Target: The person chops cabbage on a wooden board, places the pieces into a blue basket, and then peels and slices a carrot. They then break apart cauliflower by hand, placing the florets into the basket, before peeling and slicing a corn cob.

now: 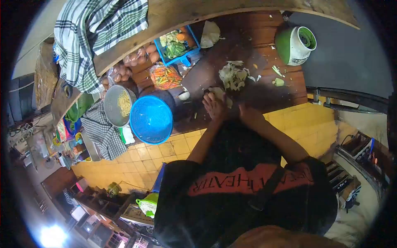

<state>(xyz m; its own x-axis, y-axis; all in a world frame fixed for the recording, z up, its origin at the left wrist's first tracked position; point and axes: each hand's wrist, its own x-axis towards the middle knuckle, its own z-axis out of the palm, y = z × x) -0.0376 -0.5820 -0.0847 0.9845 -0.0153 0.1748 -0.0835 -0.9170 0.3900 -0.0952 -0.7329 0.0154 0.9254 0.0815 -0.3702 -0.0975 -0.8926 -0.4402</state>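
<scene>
My left hand (215,106) rests at the table's near edge, its fingers over a pale, rounded piece (225,98) whose kind I cannot make out. To the right, my right hand (250,116) is closed, its fingers mostly hidden from above; what it holds, if anything, does not show. Just beyond both hands lies a loose heap of pale, crumpled leafy scraps (233,76). A small white piece (184,96) sits left of my left hand. The dark brown wooden table (198,120) bears all of these.
Left stand a blue basket (151,120), a grey colander with noodles (118,106), and a bag of red and orange chillies (165,77). Farther back are a blue vegetable tray (175,45) and bagged eggs (120,73). A green-and-white appliance (295,45) stands right; a wooden shelf (231,9) overhangs the back.
</scene>
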